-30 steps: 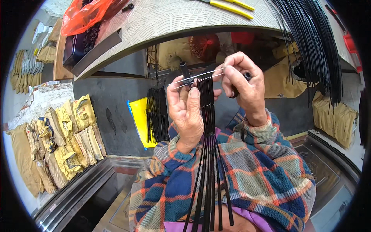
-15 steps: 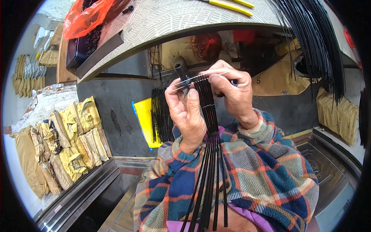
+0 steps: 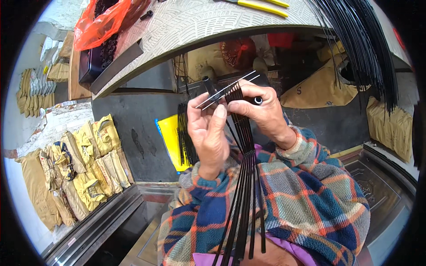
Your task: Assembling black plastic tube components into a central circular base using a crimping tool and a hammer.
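Thumb and fingers of my left hand (image 3: pixel 206 133) pinch a black fitting with an upright tube (image 3: pixel 206 83). Two thin parallel metal rods (image 3: pixel 246 79) run from it, slanting up to the right. A bundle of slim black ribs (image 3: pixel 244 133) has its upper ends lined up along the rods; the rest hangs down over my lap. My right hand (image 3: pixel 266 111) is closed on the upper part of these ribs, thumb in front. A black tool handle with a pale round end (image 3: pixel 258 100) pokes out of that hand; its other end is hidden.
The patterned worktop (image 3: pixel 186 37) curves ahead, bearing yellow-handled pliers (image 3: pixel 266 8), a red plastic bag (image 3: pixel 100 29) and a bin of small black parts (image 3: pixel 100 60). Long black rods (image 3: pixel 364 48) overhang at right. More ribs (image 3: pixel 184 133) lie by a yellow sheet (image 3: pixel 167 139). Wrapped packages (image 3: pixel 80 168) lie left.
My right hand has moved down and slightly left, its fingers leaving the rods' far ends, which now stick out bare. The pale end of the tool handle has turned into sight.
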`<state>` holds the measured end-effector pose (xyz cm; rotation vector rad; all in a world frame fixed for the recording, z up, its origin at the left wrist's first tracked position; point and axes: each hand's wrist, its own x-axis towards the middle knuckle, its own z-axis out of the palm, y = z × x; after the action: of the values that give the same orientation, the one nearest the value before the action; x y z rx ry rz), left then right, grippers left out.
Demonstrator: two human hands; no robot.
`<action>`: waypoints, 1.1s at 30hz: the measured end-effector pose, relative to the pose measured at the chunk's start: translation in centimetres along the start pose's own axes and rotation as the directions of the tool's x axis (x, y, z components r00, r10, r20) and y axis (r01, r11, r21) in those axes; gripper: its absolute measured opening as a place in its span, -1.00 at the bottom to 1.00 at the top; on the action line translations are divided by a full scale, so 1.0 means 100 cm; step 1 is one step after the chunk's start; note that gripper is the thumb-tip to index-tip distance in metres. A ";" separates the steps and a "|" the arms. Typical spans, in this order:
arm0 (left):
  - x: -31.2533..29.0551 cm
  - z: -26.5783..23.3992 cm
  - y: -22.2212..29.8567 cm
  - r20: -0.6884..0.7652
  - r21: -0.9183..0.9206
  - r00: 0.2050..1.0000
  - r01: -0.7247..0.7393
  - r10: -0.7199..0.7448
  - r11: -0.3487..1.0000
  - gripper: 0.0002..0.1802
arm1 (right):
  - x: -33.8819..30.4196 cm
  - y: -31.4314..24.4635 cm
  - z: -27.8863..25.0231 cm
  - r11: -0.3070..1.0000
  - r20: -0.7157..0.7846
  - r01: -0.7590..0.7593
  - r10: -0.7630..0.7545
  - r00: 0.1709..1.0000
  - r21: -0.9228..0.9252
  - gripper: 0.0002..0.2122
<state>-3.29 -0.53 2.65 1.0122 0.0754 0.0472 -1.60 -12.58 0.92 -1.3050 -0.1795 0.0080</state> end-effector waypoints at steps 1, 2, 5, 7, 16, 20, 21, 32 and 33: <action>0.003 -0.005 0.006 0.034 0.012 0.999 0.032 -0.033 0.999 -0.69 | 0.001 0.001 0.001 0.994 0.006 -0.062 0.062 0.998 0.087 -0.86; 0.005 -0.010 0.011 0.068 0.026 0.996 0.064 -0.066 0.998 -0.69 | 0.000 0.001 0.001 0.987 0.030 -0.127 0.124 0.992 0.097 -0.88; 0.013 -0.013 0.020 0.128 0.058 0.988 0.074 -0.081 0.996 -0.69 | -0.002 -0.009 -0.001 0.989 0.018 -0.136 0.135 0.991 0.058 -0.87; 0.016 -0.022 0.022 0.106 0.144 0.993 0.044 -0.060 0.989 -0.73 | -0.002 -0.013 0.002 0.992 0.013 -0.117 0.116 0.993 0.057 -0.87; 0.010 -0.027 0.018 0.076 0.235 0.997 -0.039 0.022 0.971 -0.71 | -0.001 0.001 0.013 0.995 0.018 0.012 -0.014 1.000 0.104 -0.70; 0.008 -0.029 0.015 0.094 0.149 0.996 -0.008 -0.006 0.989 -0.68 | -0.004 -0.006 0.012 0.977 0.030 -0.021 0.014 0.999 0.214 -0.73; 0.009 -0.029 0.015 0.101 0.098 0.995 -0.001 -0.009 0.995 -0.68 | -0.002 -0.005 0.010 0.976 0.030 -0.019 0.013 0.999 0.216 -0.73; 0.004 -0.021 0.005 0.084 0.019 0.996 -0.033 0.032 0.999 -0.71 | 0.000 -0.010 0.005 0.996 0.126 -0.073 0.066 0.990 0.052 -0.85; 0.002 -0.021 0.002 0.072 -0.052 0.997 -0.014 0.018 0.999 -0.71 | 0.001 -0.008 0.005 0.981 0.159 -0.149 0.129 0.979 0.125 -0.85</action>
<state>-3.22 1.34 1.73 0.9626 0.0001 0.0267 -1.66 -12.31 1.83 -1.1783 -0.2118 0.2351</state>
